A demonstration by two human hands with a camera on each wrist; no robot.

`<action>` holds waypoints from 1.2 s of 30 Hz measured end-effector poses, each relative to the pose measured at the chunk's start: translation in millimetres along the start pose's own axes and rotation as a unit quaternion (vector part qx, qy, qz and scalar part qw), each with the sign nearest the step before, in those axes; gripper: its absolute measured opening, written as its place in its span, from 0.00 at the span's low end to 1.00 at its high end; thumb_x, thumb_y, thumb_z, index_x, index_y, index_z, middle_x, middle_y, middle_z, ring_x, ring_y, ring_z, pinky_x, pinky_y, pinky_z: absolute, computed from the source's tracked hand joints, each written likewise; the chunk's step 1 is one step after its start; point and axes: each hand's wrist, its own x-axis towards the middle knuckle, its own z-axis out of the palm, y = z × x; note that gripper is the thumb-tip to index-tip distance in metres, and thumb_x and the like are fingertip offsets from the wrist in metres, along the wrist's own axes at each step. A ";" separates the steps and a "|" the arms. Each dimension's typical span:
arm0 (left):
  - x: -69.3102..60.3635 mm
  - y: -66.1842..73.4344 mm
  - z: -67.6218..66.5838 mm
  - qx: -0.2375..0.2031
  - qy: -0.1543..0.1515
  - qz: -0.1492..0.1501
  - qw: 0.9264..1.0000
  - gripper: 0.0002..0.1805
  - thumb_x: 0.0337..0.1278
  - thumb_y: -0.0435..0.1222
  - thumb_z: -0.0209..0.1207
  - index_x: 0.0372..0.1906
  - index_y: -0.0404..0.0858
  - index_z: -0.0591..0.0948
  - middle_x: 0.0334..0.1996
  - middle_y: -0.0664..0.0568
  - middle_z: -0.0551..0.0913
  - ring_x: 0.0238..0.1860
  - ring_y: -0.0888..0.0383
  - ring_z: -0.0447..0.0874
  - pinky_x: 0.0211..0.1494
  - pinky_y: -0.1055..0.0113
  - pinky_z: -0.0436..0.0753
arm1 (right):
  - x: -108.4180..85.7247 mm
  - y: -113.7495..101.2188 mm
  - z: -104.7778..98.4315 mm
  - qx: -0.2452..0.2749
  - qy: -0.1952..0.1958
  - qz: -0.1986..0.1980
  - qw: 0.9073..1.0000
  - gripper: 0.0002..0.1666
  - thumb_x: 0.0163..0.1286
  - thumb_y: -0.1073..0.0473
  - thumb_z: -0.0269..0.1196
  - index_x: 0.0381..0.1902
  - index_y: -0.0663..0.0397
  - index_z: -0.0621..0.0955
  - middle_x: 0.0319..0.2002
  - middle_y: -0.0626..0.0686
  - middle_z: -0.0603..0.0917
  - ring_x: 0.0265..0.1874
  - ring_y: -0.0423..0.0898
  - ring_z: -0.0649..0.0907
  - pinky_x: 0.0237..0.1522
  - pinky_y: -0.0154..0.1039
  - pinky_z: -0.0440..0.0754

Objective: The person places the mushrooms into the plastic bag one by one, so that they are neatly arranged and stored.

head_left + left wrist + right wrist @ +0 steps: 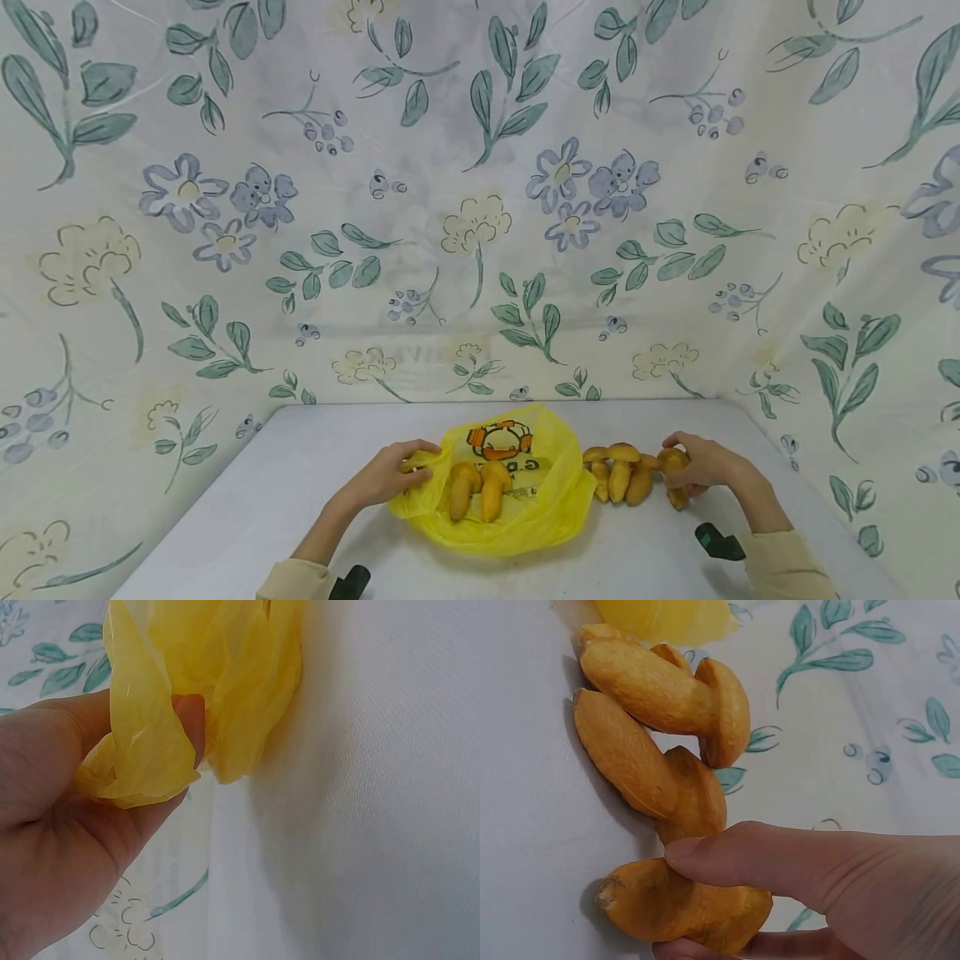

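Note:
A yellow plastic bag with a printed cartoon lies spread on the table, and two brown mushrooms rest side by side on it. My left hand grips the bag's left edge; in the left wrist view the thin film is bunched between thumb and fingers. At the right end of a row, my right hand pinches a mushroom by thumb and fingers. The right wrist view shows this mushroom under the thumb, its stem end pointing left.
Beside the bag's right edge stand three more mushrooms close together. All lie on a white table. A floral cloth hangs behind the table. Dark wrist devices sit near both sleeves.

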 end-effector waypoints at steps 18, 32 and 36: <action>1.2 -0.6 0.1 -0.004 0.001 -0.013 1.000 0.18 0.64 0.35 0.60 0.58 0.39 0.79 0.62 0.39 0.77 0.65 0.38 0.72 0.66 0.36 0.70 | -0.9 -2.0 -7.4 0.004 0.022 -0.001 1.000 0.37 0.58 0.60 0.70 0.62 0.63 0.69 0.47 0.61 0.81 0.32 0.47 0.80 0.37 0.42 0.86; 0.8 -1.4 0.6 -0.001 0.000 -0.001 1.000 0.17 0.64 0.35 0.60 0.57 0.39 0.79 0.62 0.39 0.78 0.66 0.37 0.71 0.66 0.35 0.69 | -9.6 -20.6 -18.0 -0.012 0.044 -0.047 0.998 0.37 0.59 0.61 0.70 0.63 0.66 0.68 0.46 0.61 0.81 0.33 0.47 0.80 0.36 0.42 0.85; 0.9 -2.0 0.1 -0.005 -0.001 -0.004 1.000 0.17 0.64 0.35 0.60 0.58 0.39 0.79 0.62 0.39 0.77 0.66 0.38 0.71 0.66 0.35 0.69 | -10.4 -23.6 -18.1 -0.010 0.045 -0.048 0.998 0.37 0.59 0.62 0.69 0.63 0.66 0.68 0.46 0.61 0.81 0.34 0.47 0.80 0.36 0.42 0.85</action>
